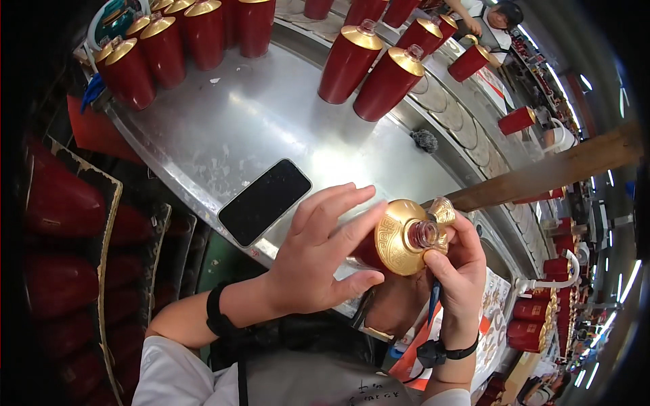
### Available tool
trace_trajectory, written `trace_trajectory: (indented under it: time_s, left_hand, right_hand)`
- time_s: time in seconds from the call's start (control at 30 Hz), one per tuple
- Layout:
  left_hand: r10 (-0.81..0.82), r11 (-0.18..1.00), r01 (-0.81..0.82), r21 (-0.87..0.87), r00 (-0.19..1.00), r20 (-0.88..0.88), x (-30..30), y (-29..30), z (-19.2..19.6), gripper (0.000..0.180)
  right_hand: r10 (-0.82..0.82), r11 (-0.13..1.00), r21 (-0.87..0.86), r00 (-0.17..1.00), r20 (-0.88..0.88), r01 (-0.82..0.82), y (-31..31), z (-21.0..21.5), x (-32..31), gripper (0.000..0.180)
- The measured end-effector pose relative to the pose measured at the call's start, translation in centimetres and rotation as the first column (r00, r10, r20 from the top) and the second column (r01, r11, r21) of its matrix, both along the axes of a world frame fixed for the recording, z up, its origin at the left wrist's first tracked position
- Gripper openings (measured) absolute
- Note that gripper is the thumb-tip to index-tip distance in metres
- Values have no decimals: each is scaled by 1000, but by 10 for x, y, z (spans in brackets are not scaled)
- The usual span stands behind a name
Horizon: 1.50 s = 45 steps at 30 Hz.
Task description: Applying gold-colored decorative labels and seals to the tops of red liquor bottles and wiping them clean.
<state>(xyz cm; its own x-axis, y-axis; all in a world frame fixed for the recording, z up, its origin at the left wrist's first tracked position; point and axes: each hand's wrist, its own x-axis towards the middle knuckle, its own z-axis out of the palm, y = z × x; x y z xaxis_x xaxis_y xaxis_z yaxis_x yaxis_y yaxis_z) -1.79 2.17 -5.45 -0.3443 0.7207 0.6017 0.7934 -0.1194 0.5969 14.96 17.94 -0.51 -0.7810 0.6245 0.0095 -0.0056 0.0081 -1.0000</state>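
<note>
A red bottle (366,252) with an embossed gold shoulder (396,243) and a clear glass neck (425,234) lies tilted in front of me, its mouth toward my right hand. Beside its shoulder, my left hand (321,254) is open, fingers stretched; whether the fingertips touch the bottle is hard to tell. My right hand (460,267) is closed at the neck, thumb and fingers pinching a small shiny gold ornament (443,211). From under that hand a thin dark-blue pointed tool (434,301) sticks out; its kind and how it is held are partly hidden.
A black phone (265,201) lies on the metal table (203,128). Red bottles with gold shoulders (389,81) stand at the back. A wooden bar (542,169) crosses on the right, near a plate conveyor (467,128). Racks of red bottles (61,223) are left. Another person (491,30) works far right.
</note>
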Motion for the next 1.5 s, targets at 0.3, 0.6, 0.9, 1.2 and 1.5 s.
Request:
trace_trajectory:
  time_s: [0.3,0.6,0.9,1.2,1.5]
  left_hand:
    - [-134,987,126,97,987,87,10,17,2,60]
    - [-182,982,164,90,950,254,16,32,7,61]
    - [-234,971,235,34,918,320,13,36,7,62]
    - [-281,955,295,32,865,416,10,34,10,62]
    - [-335,933,359,37,824,458,3,32,8,68]
  right_hand:
    - [-3,1000,10,998,56,3,13,8,-2,51]
    - [28,999,-37,999,-28,-29,18,1,-7,43]
    - [82,990,-111,997,-13,-82,23,1,-5,34]
    - [70,990,-118,996,-58,-76,18,10,4,19]
    - [87,996,-26,993,-83,-89,9,17,10,26]
